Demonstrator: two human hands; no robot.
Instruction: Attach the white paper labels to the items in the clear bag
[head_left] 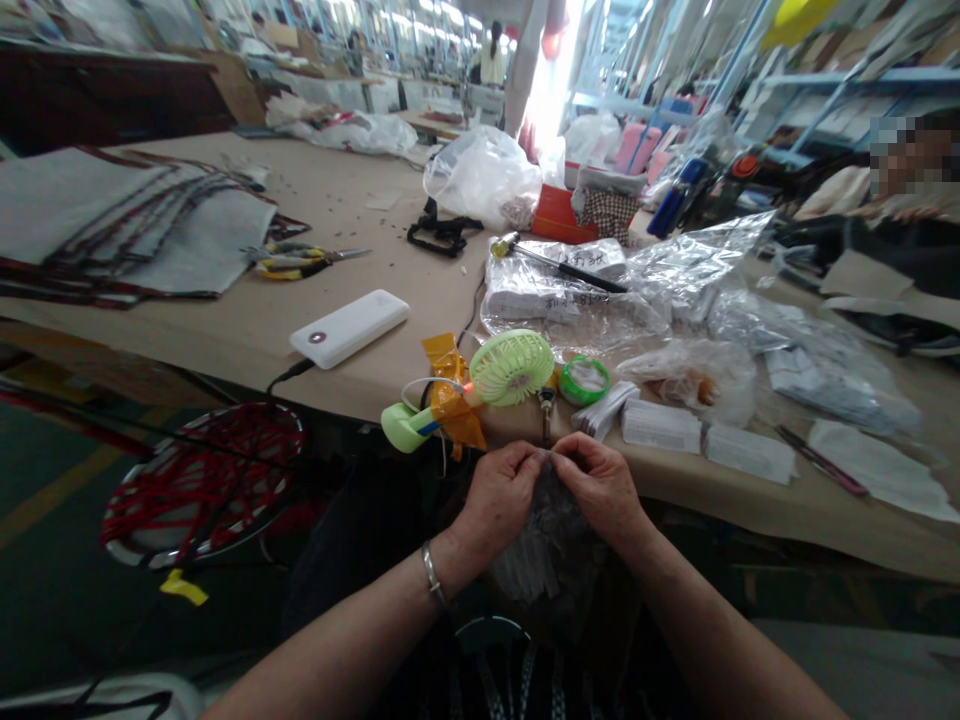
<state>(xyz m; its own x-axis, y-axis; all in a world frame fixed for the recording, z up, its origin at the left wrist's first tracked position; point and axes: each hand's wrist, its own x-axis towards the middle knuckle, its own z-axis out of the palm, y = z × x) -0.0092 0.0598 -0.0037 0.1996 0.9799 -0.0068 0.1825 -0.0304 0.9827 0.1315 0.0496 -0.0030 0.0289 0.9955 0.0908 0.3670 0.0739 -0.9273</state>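
Note:
Both hands meet just below the table's near edge, over the lap. My left hand (pixel 504 497), with a silver bangle at the wrist, pinches the top of a clear plastic bag (pixel 532 560). Level with it, my right hand (pixel 600 490) pinches the same bag's upper edge, fingertips close together. Pale strips or slips show inside the hanging bag; their kind is hard to make out. A green fan (pixel 512 367) is fixed with orange tape (pixel 450 400) at the table edge just beyond. Right of it sit a round green container (pixel 584 380) and white label stacks (pixel 660 425).
On the table (pixel 247 345) are a white power bank (pixel 349 330), yellow-handled pliers (pixel 289 262), a hammer (pixel 559 263) on wrapped paper bundles and a slim tool with a reddish handle (pixel 825 462). Fabric panels (pixel 187 235) lie left. Another person (pixel 832 190) sits at right.

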